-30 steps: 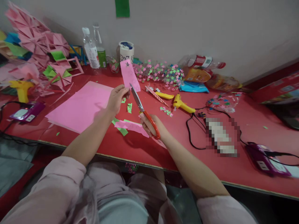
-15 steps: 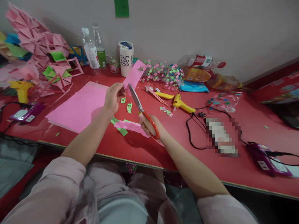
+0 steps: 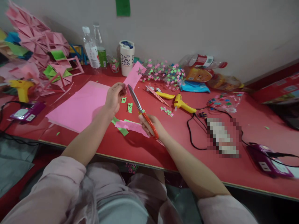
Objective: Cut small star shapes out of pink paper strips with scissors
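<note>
My left hand [image 3: 114,97] pinches the near end of a pink paper strip [image 3: 135,74], which slants up toward the white tumbler. In my right hand [image 3: 150,126] are scissors [image 3: 144,113] with red handles, their blade tips right at the strip beside my left fingertips. Small green paper scraps [image 3: 130,108] lie on the red table just below the blades. Pink and green paper offcuts [image 3: 127,125] rest between my wrists. Left of my left hand is a stack of pink paper sheets [image 3: 79,105].
At the back stand two bottles [image 3: 92,53] and a tumbler [image 3: 126,59]; several paper stars [image 3: 163,73] lie beside them. To the right are a yellow glue gun [image 3: 184,104], a cutter [image 3: 165,95] and a corded purple power strip [image 3: 268,160]. Folded pink paper shapes [image 3: 32,37] pile up at left.
The scissors' handles have drawn together, closing the blades at the strip. The strip's far end has tilted slightly left. Both hands stay nearly in place.
</note>
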Action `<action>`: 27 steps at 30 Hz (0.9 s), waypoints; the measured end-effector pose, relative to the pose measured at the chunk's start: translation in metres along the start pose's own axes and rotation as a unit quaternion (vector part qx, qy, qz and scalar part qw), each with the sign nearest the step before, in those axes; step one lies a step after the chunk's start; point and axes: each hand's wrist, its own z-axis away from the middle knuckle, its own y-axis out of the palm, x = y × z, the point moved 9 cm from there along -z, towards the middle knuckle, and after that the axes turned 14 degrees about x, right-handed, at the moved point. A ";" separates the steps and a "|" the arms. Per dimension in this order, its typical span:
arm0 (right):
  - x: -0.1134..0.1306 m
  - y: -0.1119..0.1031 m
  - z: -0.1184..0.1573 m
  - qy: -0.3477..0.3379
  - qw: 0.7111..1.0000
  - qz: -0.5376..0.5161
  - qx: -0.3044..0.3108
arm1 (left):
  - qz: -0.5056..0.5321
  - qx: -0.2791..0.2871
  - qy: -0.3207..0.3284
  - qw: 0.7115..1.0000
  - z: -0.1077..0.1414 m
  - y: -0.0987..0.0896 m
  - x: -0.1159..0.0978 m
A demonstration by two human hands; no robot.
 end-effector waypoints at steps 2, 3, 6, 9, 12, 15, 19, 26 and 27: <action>0.001 -0.002 0.000 0.003 1.000 0.016 0.007 | -0.055 0.006 0.019 0.998 -0.001 0.000 -0.007; 0.002 -0.003 0.001 0.005 1.000 0.027 0.010 | -0.086 0.011 0.032 0.996 -0.001 0.000 -0.011; 0.006 -0.005 0.002 0.008 0.998 0.058 0.012 | -0.168 0.017 0.062 0.984 -0.001 0.000 -0.020; 0.006 -0.007 0.002 0.018 0.997 0.074 0.010 | -0.217 0.022 0.072 0.973 -0.003 -0.002 -0.023; 0.002 -0.008 0.000 0.031 0.998 0.062 0.010 | -0.257 0.039 0.083 0.962 -0.004 -0.003 -0.024; 0.000 -0.007 0.000 0.029 0.999 0.036 0.023 | -0.284 0.053 0.097 0.953 -0.005 -0.003 -0.026; 0.003 -0.006 0.001 0.018 0.999 0.021 0.045 | -0.265 0.055 0.093 0.958 -0.005 -0.003 -0.026; -0.001 -0.006 -0.001 0.023 0.998 0.018 0.049 | -0.227 0.048 0.057 0.971 -0.006 -0.005 -0.019; -0.002 -0.006 -0.001 0.024 0.999 0.017 0.044 | -0.226 0.054 0.054 0.971 -0.007 -0.005 -0.017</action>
